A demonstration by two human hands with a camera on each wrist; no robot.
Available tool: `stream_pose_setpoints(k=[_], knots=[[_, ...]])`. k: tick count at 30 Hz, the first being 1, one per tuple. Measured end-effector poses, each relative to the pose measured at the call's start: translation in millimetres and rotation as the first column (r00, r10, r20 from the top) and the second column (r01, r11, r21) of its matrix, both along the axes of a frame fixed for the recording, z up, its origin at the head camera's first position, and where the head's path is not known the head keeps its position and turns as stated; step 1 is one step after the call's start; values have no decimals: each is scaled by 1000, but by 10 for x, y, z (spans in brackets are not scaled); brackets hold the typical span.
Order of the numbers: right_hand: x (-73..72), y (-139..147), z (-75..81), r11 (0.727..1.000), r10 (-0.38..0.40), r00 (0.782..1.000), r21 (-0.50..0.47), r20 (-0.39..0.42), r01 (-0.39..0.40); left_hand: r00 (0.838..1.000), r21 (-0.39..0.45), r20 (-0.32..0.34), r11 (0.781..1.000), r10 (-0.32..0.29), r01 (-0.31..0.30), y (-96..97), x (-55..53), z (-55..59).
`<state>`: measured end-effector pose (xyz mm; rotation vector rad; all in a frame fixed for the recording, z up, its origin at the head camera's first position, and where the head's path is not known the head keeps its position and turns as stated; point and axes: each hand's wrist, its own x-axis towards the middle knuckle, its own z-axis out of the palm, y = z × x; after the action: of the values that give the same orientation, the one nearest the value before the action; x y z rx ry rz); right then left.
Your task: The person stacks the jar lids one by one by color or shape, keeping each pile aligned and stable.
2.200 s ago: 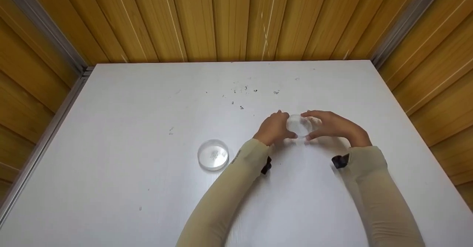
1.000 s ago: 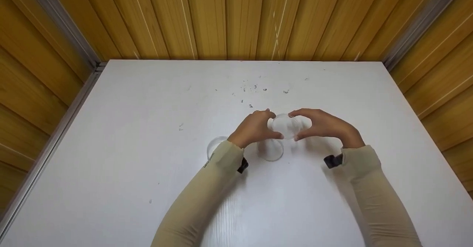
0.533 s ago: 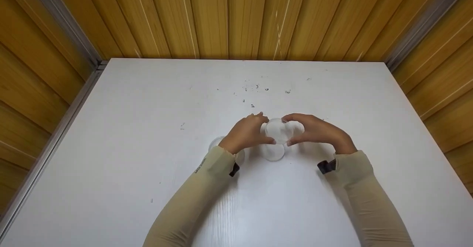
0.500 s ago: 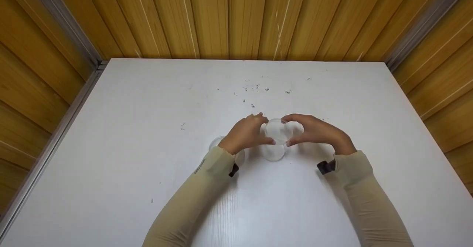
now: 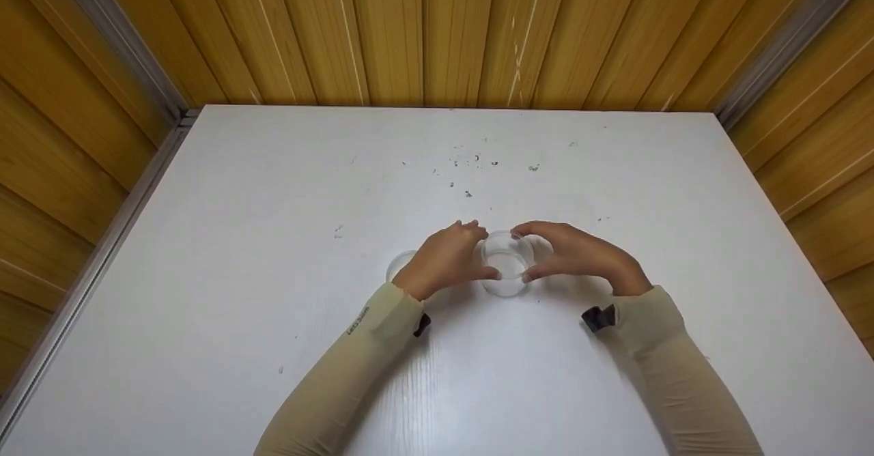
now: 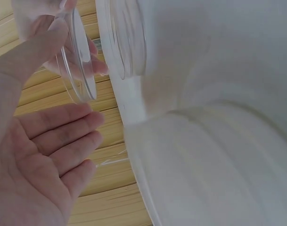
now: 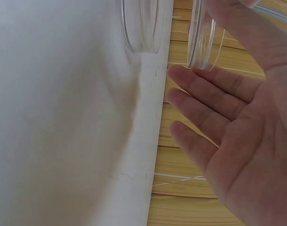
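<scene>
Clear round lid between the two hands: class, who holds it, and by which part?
Both hands hold the clear lid by its rim: left hand on one side, right hand opposite, just above the clear dish on the table.

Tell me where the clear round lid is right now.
In the head view the clear lid is near the middle of the white table, held between the left hand and right hand just above the clear dish.
</scene>
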<state>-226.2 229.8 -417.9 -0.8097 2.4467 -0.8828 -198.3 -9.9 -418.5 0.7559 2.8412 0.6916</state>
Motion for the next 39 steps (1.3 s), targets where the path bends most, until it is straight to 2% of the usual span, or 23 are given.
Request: stream_pose_setpoints(k=[5, 10, 17, 25, 34, 39], knots=[[29, -22, -35, 1000, 11, 1000, 27, 8, -11, 1000, -1, -4, 1000, -1, 1, -9, 51, -45], [43, -28, -64, 999, 39, 999, 14, -31, -39, 1000, 8, -6, 1000, -3, 3, -2, 76, -67], [64, -32, -75, 999, 32, 999, 33, -38, -31, 999, -29, -42, 999, -25, 24, 30, 85, -97], [84, -27, -88, 998, 40, 999, 49, -34, -38, 998, -67, -49, 997, -29, 25, 61, 97, -115], [73, -37, -94, 997, 59, 997, 60, -49, -56, 998, -62, -58, 998, -30, 26, 55, 98, -132], [72, -26, -113, 998, 57, 997, 41, -46, -55, 997, -102, -71, 994, -37, 30, 59, 109, -113]])
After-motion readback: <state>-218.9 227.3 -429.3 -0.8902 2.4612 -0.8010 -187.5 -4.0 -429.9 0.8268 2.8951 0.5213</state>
